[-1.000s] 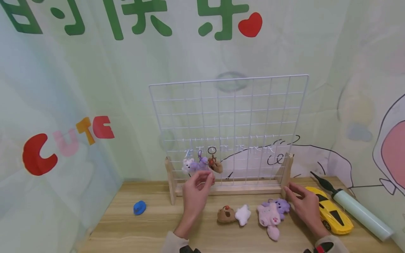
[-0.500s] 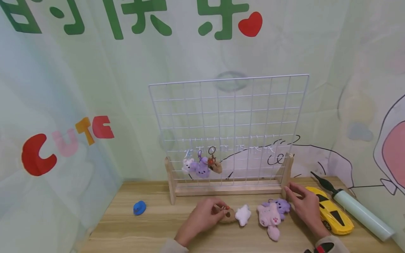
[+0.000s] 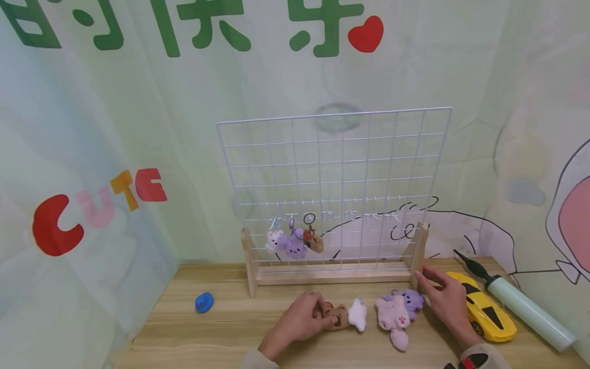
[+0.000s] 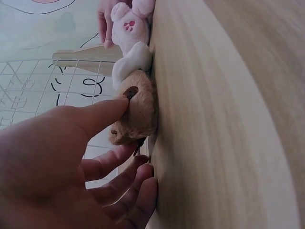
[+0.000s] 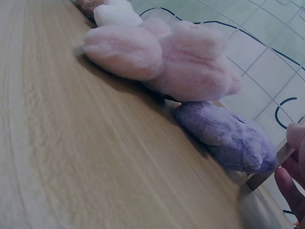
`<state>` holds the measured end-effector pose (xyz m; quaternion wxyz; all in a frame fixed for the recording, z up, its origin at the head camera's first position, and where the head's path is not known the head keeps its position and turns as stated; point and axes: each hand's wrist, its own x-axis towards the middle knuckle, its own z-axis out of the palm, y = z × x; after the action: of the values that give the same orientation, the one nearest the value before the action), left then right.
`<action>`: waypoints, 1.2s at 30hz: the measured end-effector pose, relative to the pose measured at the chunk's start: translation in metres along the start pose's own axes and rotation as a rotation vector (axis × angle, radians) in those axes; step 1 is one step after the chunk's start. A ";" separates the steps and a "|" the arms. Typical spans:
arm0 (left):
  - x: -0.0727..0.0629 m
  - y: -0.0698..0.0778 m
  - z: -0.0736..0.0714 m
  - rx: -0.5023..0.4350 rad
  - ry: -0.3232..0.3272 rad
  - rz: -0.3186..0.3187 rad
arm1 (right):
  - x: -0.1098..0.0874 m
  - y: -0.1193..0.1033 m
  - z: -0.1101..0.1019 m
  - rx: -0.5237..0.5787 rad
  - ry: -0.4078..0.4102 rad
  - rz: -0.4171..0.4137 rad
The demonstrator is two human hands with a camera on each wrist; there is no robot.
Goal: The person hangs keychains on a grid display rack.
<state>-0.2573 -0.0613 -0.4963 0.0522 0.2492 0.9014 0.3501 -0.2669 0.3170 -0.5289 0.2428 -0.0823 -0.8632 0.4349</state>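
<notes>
Left hand (image 3: 301,318) pinches brown plush keychain (image 4: 142,112) low at the tabletop (image 3: 221,338), just beside a white plush (image 3: 357,314); thumb presses its face, forefinger at the edge, presumably to secure the soft body. Right hand (image 3: 444,297) sits at the rack's right wooden upright (image 3: 418,251), probably steadying it; whether those fingers grip or merely touch, cannot tell.

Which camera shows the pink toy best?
The head view: the pink toy appears whole, from above, paw marks included. The left wrist view cuts it off at the edge; the right wrist view shows it larger but side-on, with no paw marks visible.
</notes>
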 end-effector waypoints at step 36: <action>0.009 -0.019 0.009 0.076 0.011 0.063 | 0.000 0.001 0.000 0.007 -0.023 0.035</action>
<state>-0.2703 -0.0637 -0.5145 0.0267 0.2775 0.9060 0.3184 -0.2668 0.3178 -0.5295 0.2253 -0.0917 -0.8628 0.4432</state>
